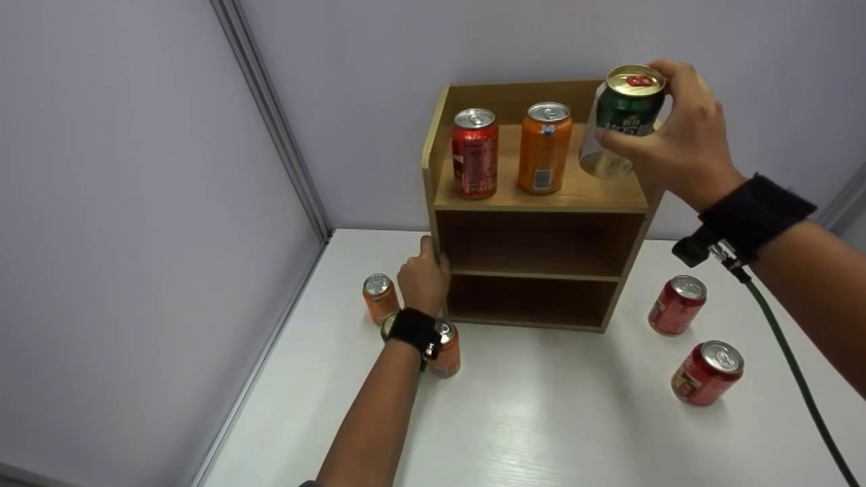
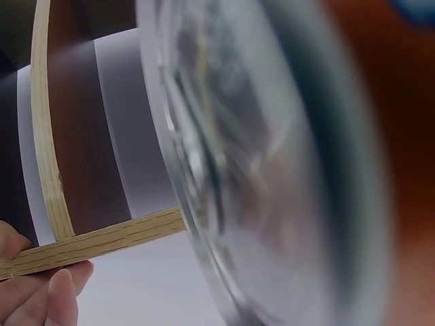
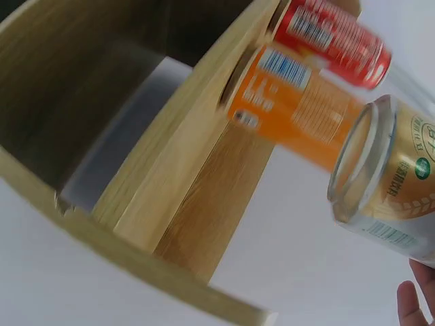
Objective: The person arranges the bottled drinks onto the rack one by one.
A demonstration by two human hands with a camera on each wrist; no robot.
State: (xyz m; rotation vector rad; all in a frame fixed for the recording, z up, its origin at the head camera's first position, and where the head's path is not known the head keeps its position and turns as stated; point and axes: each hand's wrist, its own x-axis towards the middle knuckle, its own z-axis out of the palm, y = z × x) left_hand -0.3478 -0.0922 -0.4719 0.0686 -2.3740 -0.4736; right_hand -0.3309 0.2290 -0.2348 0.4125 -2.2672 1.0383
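Observation:
My right hand (image 1: 690, 138) grips a green and gold drink can (image 1: 629, 111) at the right end of the wooden shelf's (image 1: 534, 206) top level. Its bottom rim shows in the right wrist view, where the can (image 3: 401, 176) appears held off the board. On that same level a red can (image 1: 475, 162) and an orange can (image 1: 544, 154) stand upright to its left. Lower down, my left hand (image 1: 424, 281) holds the shelf's left side panel; in the left wrist view its fingers (image 2: 61, 295) pinch the panel edge. A can's silver top (image 2: 231, 163) fills much of that view.
Left of the shelf stand an orange can (image 1: 379, 297), another orange can (image 1: 446, 355) and one mostly hidden behind the wrist. Two red cans (image 1: 678, 304) stand on the white table (image 1: 541, 419) to the right. A green cable (image 1: 788, 352) hangs from the right wristband.

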